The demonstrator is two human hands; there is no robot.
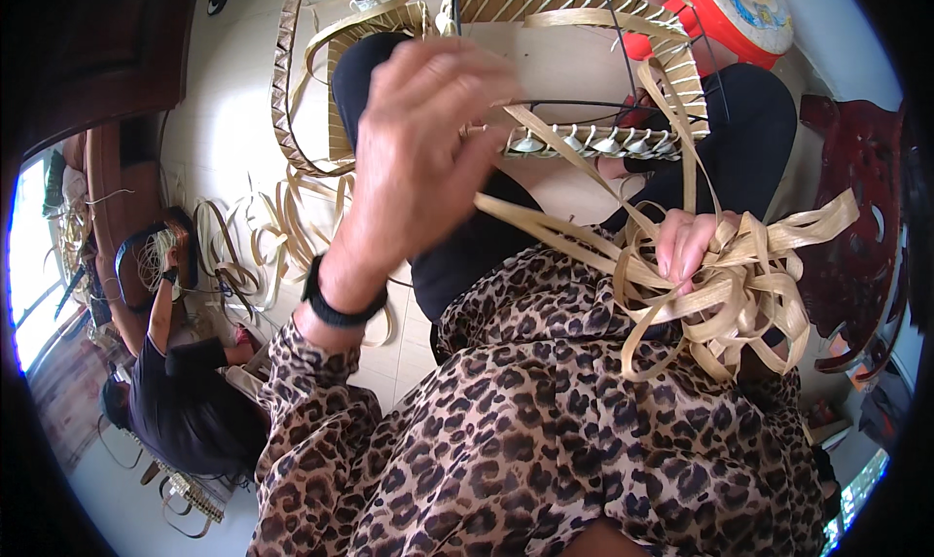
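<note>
From my remote station I find the right hand (686, 246) closed on a bundle of strips (744, 275) over the right side of the lap; the left hand (423, 153) is raised and blurred, fingers bent, thumb apart – I cannot tell whether it grips anything; 2 lengths reach from the bundle toward it.

The step in hand I judge to be drawing strips free; best practice would be to pinch the bundle lightly near its middle, ease 1 length out along its own line, and keep it flat, since a sharp tug could tighten the loops or crease the edge.

Materials: the strips are pale tan, flat and ribbon-like, faintly glossy, with fine lengthwise grain; they curl into springy loops. Ahead stands a rectangular frame (693, 100) of thin dark rods, its tan band laced with white cord; more coils (282, 231) lie on the smooth, pale floor (219, 109).
</note>
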